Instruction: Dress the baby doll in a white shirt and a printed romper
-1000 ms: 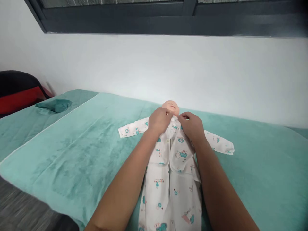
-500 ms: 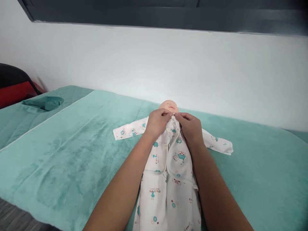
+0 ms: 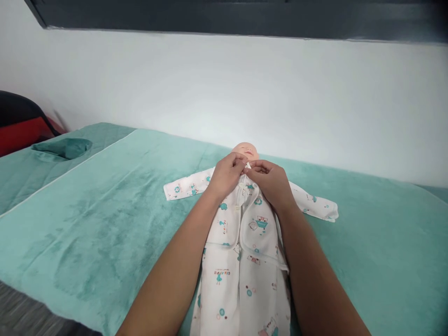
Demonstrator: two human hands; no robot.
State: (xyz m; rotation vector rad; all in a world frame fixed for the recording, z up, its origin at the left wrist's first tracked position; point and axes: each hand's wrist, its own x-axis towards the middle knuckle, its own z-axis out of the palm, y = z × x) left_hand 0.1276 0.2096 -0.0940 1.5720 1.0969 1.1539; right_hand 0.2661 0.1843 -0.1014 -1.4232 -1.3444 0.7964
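A baby doll (image 3: 247, 149) lies on its back, its head toward the wall, in a white jacket (image 3: 224, 225) and white trousers (image 3: 227, 280) printed with small teal and pink figures. Both sleeves stretch out to the sides. At the collar, just below the doll's chin, my left hand (image 3: 229, 173) pinches the jacket's edge. My right hand (image 3: 271, 179) pinches the collar from the other side, its fingertips close against those of the left. Lower down, the jacket's front edges part over the trousers. What exactly lies between my fingertips is partly hidden.
A teal plush cover (image 3: 115, 224) spreads under the doll. On the left lies a quilted part with a face-hole ring (image 3: 63, 148). A black and red object (image 3: 24, 121) stands at the far left. Behind is a white wall (image 3: 224, 93) with a dark panel (image 3: 224, 16).
My right hand has moved left along the collar, bringing its fingertips up to my left hand's. The view has tilted slightly; the doll lies as before.
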